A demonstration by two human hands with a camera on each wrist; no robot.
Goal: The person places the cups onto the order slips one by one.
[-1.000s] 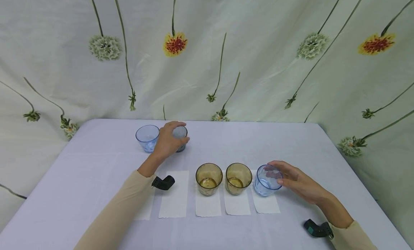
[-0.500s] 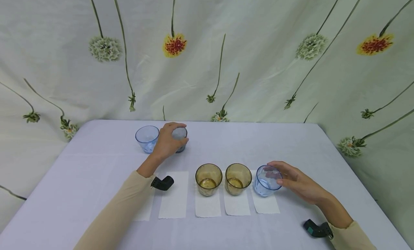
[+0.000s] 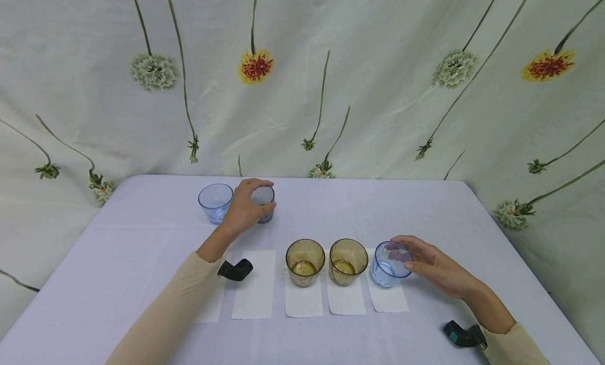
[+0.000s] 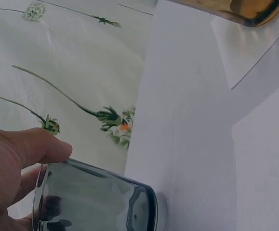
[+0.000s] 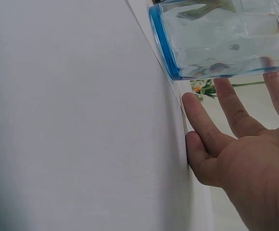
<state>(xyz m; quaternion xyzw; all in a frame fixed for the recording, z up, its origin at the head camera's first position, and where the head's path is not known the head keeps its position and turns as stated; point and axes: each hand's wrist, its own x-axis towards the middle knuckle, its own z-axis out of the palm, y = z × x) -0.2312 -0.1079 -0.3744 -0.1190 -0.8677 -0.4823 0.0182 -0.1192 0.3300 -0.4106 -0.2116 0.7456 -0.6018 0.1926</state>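
Observation:
At the back left of the table, my left hand point(image 3: 241, 210) holds a grey glass point(image 3: 263, 196) between thumb and fingers near its rim. In the left wrist view the thumb lies over the rim of this grey glass point(image 4: 96, 192). Just left of that hand stands a clear blue glass point(image 3: 215, 203). On the right, my right hand point(image 3: 437, 268) holds another blue glass point(image 3: 389, 268), thumb at the near side of the rim and fingers behind. From the right wrist, the fingertips meet the side of the blue glass point(image 5: 216, 43), with the lower fingers spread below it.
Two amber glasses point(image 3: 305, 262) stand side by side on white paper strips point(image 3: 304, 304), left of the right-hand blue glass. A bare paper strip point(image 3: 253, 286) lies farther left, with another partly under the left sleeve point(image 3: 184, 296). Flowered cloth point(image 3: 368, 81) hangs behind the table.
My left wrist has shifted very slightly toward the lower left while the hand stays at the grey glass. The right hand and the other glasses have not moved.

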